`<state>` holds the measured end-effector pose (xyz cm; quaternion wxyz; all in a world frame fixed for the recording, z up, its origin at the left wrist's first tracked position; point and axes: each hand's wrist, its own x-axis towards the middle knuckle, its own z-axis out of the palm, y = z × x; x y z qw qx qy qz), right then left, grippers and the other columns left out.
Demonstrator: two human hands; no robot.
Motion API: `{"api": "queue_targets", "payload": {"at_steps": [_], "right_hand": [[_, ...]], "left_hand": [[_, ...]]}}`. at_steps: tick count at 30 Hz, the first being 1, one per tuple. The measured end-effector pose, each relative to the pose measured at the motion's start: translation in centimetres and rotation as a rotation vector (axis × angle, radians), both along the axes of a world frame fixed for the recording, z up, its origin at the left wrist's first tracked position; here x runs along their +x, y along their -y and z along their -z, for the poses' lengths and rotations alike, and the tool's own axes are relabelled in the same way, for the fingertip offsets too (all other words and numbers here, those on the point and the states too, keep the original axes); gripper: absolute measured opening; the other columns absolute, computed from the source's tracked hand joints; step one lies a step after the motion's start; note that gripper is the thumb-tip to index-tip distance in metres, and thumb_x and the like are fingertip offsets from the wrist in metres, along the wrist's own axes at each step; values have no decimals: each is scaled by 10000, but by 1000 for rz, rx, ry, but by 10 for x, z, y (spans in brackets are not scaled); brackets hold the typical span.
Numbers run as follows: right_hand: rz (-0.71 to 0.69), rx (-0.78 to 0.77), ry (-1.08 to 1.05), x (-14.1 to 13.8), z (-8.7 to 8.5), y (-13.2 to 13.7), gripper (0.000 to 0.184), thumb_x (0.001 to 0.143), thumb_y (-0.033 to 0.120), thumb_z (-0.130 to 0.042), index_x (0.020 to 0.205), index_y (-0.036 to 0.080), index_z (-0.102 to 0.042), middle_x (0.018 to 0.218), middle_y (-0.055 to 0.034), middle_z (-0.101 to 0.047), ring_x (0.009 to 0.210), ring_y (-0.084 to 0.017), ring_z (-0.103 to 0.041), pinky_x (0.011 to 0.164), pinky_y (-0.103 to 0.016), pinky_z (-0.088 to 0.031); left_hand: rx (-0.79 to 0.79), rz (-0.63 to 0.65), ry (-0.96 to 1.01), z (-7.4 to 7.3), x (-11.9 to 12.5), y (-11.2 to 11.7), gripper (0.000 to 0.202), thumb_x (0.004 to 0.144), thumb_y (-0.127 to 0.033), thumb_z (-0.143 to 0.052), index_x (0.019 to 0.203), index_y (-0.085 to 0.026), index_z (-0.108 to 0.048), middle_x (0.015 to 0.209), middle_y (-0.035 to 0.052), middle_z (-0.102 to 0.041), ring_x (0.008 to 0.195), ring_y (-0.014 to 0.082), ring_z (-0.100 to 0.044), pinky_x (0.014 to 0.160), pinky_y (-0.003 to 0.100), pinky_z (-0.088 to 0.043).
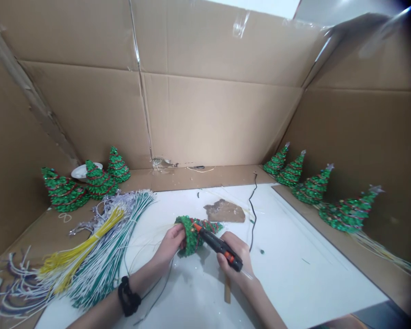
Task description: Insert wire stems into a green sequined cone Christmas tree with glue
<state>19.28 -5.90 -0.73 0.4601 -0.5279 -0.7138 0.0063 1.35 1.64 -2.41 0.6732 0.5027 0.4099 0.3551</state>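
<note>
My left hand grips the base of a small green tinsel Christmas tree. The tree lies on its side with its tip to the right, and red trim shows along it. In my right hand is a black and orange glue gun. Its orange nozzle points at the tree near the base; whether it touches cannot be seen. A clear rod sticks out behind the gun. Below my right hand a flat brown strip shows, its upper end hidden. Thin wires trail beside my left wrist, which wears a black band.
Bundles of yellow and green-white stems lie at left. Finished-looking trees stand left and right. A torn cardboard piece and black cable lie on the white board. Cardboard walls surround it.
</note>
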Motion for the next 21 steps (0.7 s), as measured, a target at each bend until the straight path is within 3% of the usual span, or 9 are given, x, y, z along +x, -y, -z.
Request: {"api": "queue_targets", "payload": {"at_steps": [7,21], "right_hand": [[42,-7,17,-2,4,1,295,838,389,-408,602,218,-359,540,19,-379,465,-129,-379,438,-248,-288],[82,-48,-3,-1,12,0,362,849,430,-398,576,217,-292,517,31,-354,441,-113,-360,428,-242,-259]], "left_hand": [[-18,-11,50,2,1,2,299,747,-382,-586,911,-138,-640,576,-46,-493,502,89,-382,497,215,-290],[3,-46,68,5,1,4,261,766,-368,-585,890,-148,-651,630,-28,-547,524,90,-406,518,211,-302]]}}
